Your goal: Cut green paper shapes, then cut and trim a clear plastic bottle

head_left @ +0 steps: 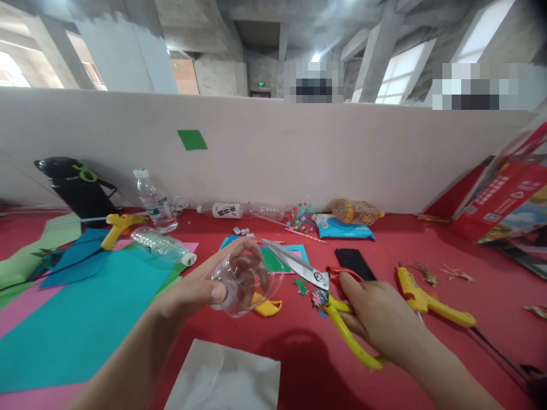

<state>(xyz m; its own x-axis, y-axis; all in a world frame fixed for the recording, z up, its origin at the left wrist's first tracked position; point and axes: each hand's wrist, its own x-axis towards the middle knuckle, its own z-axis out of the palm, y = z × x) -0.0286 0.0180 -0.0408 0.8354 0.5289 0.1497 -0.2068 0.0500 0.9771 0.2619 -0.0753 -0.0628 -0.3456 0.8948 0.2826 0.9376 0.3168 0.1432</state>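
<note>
My left hand [200, 285] is wrapped around a cut-off clear plastic bottle top [245, 285], tilted with its wide cut end to the right; the thumb rests beside its white cap. In my right hand [376, 319] is a pair of scissors [299, 265] with one red and one yellow handle. The handles are spread, and the metal blades point left at the bottle top's upper rim. Whether they touch the plastic I cannot tell. Below the bottle top lies a yellow cutter [268, 307], partly hidden. Small colored stars [318, 298] lie under the scissors.
A white paper sheet [226, 378] lies in front. Colored sheets [77, 319], a yellow glue gun [117, 228] and bottles [158, 205] stand or lie left. Rightward are a phone [352, 262], another glue gun [431, 302] and a red box [504, 193]. A white partition [256, 148] rises behind.
</note>
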